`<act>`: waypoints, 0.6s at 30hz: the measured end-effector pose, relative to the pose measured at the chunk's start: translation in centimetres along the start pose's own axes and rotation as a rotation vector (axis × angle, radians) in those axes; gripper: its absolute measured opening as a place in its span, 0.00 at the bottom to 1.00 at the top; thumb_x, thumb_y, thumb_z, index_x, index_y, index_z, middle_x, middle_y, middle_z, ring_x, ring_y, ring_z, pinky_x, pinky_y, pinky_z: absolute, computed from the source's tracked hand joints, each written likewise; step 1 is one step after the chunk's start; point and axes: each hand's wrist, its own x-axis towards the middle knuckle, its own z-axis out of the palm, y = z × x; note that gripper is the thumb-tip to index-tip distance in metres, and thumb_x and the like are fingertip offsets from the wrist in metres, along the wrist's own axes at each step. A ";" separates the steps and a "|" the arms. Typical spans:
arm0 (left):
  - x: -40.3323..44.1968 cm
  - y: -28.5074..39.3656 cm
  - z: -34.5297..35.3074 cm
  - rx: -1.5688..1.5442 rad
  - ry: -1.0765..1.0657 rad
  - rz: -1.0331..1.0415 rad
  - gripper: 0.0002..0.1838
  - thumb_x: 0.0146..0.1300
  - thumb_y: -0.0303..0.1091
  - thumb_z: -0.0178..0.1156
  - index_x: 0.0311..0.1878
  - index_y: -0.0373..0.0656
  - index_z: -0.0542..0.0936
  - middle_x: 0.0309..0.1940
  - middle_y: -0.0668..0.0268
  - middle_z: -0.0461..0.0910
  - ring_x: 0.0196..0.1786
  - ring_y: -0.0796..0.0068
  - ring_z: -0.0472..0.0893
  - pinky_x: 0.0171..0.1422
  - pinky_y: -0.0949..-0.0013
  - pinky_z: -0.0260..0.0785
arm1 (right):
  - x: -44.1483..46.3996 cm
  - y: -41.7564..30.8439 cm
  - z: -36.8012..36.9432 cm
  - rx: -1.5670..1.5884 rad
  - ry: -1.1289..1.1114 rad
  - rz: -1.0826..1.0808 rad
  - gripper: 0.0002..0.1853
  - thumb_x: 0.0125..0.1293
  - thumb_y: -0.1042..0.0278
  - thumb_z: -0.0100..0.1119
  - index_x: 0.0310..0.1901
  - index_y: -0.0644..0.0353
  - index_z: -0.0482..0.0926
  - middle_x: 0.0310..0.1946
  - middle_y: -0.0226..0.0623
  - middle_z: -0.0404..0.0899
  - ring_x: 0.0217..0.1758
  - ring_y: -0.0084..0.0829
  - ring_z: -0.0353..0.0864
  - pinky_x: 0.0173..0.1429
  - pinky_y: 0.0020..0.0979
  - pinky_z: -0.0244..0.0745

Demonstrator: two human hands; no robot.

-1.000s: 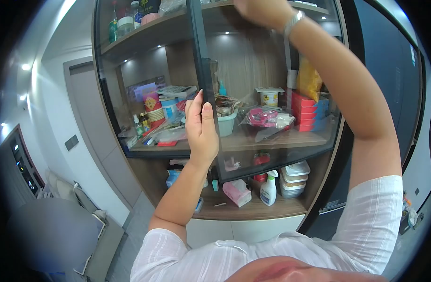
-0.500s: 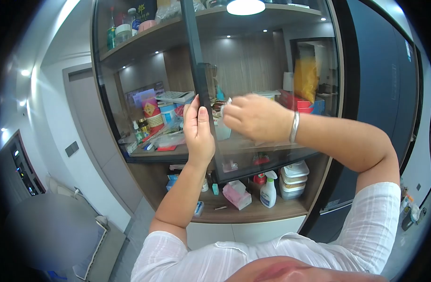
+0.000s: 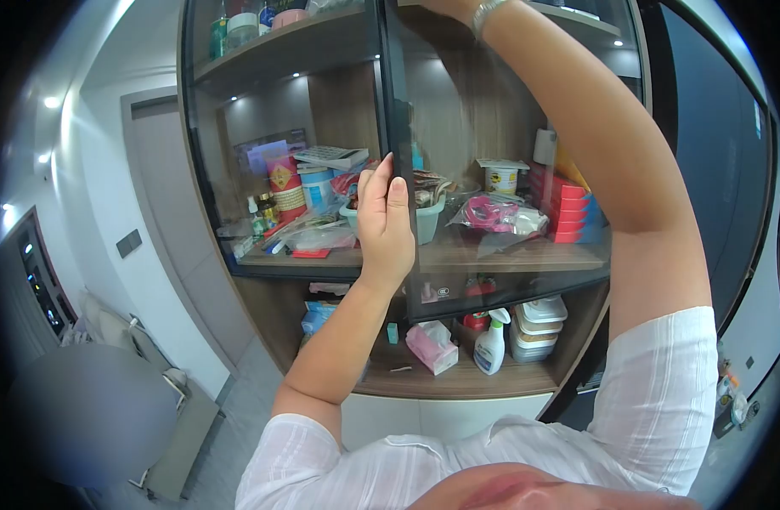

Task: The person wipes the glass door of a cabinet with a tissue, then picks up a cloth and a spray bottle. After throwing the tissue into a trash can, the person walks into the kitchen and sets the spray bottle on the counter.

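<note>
My left hand [image 3: 385, 225] grips the free edge of the right glass door [image 3: 509, 280], thumb on one side and fingers on the other. This dark-framed door stands ajar. High at the top edge, my right hand [image 3: 449, 5] reaches up near the upper part of the same door. Its fingers are cut off by the frame, so what they hold does not show. A bracelet [image 3: 489, 12] circles the right wrist. Behind the glass are a light green basket [image 3: 427, 223], a plastic bag with pink things [image 3: 496, 212] and stacked red boxes [image 3: 567, 211].
On the lower open shelf stand a white spray bottle [image 3: 490, 344], a pink tissue pack [image 3: 432, 347] and stacked plastic containers [image 3: 539, 327]. Behind the left door are a red-and-yellow can [image 3: 285, 183] and a white tub [image 3: 317, 189]. A chair [image 3: 182, 442] stands at the left.
My right hand has risen from mid-door, where it pinched something white, to the top edge of the view. My left hand stays on the door edge; the view has shifted slightly.
</note>
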 end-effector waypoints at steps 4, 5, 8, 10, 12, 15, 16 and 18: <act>0.1 -0.5 0.1 -0.122 -0.004 -0.029 0.21 0.78 0.34 0.48 0.65 0.30 0.72 0.46 0.67 0.70 0.52 0.76 0.69 0.63 0.72 0.58 | -7.4 -5.5 -2.0 0.124 -0.317 -0.083 0.08 0.59 0.73 0.58 0.41 0.60 0.76 0.38 0.41 0.79 0.45 0.43 0.80 0.49 0.39 0.78; 0.2 -0.8 0.1 -0.156 -0.008 -0.032 0.21 0.78 0.34 0.48 0.66 0.30 0.72 0.48 0.68 0.71 0.54 0.77 0.68 0.64 0.74 0.57 | -9.8 -7.9 -3.4 0.075 -0.327 -0.179 0.08 0.59 0.73 0.57 0.40 0.60 0.75 0.40 0.40 0.78 0.46 0.41 0.80 0.49 0.38 0.78; 0.2 -0.4 0.2 -0.310 -0.020 -0.081 0.21 0.79 0.35 0.47 0.67 0.31 0.72 0.50 0.69 0.72 0.56 0.79 0.68 0.67 0.75 0.55 | -14.9 -11.4 -5.1 0.158 -0.440 -0.302 0.09 0.56 0.69 0.59 0.39 0.59 0.75 0.40 0.36 0.77 0.46 0.37 0.79 0.48 0.35 0.78; 0.2 -0.4 0.1 -0.311 -0.026 -0.079 0.22 0.79 0.35 0.47 0.67 0.30 0.72 0.50 0.69 0.71 0.57 0.79 0.68 0.67 0.74 0.55 | -14.0 -10.4 -5.1 0.074 -0.440 -0.343 0.11 0.58 0.66 0.61 0.41 0.57 0.75 0.40 0.34 0.78 0.46 0.33 0.81 0.46 0.33 0.79; 0.2 -0.6 0.0 -0.205 -0.019 -0.029 0.22 0.79 0.36 0.47 0.67 0.31 0.71 0.50 0.69 0.71 0.57 0.79 0.68 0.67 0.74 0.55 | -11.5 -7.5 -4.3 -0.061 -0.362 -0.349 0.08 0.58 0.66 0.59 0.39 0.56 0.75 0.39 0.36 0.77 0.45 0.37 0.80 0.46 0.36 0.78; 0.2 0.0 -0.4 -0.168 -0.052 -0.086 0.22 0.79 0.35 0.47 0.67 0.31 0.71 0.50 0.69 0.71 0.56 0.79 0.68 0.67 0.74 0.55 | -5.7 0.2 -5.8 -0.401 -0.263 -0.100 0.03 0.61 0.74 0.53 0.34 0.62 0.77 0.33 0.50 0.80 0.37 0.50 0.82 0.44 0.46 0.77; 0.1 0.1 -0.3 -0.164 -0.040 -0.066 0.21 0.78 0.34 0.47 0.66 0.30 0.72 0.48 0.68 0.71 0.54 0.77 0.69 0.65 0.73 0.57 | -5.4 5.2 -5.7 -0.361 -0.149 0.125 0.04 0.61 0.74 0.53 0.33 0.62 0.77 0.32 0.50 0.80 0.38 0.50 0.82 0.45 0.46 0.77; 0.2 0.1 -0.1 -0.159 -0.015 -0.020 0.19 0.77 0.30 0.48 0.65 0.29 0.73 0.45 0.67 0.70 0.50 0.75 0.69 0.62 0.73 0.60 | -6.4 8.6 -6.1 -0.309 0.015 0.278 0.05 0.62 0.74 0.51 0.32 0.62 0.77 0.31 0.50 0.80 0.38 0.50 0.82 0.46 0.45 0.77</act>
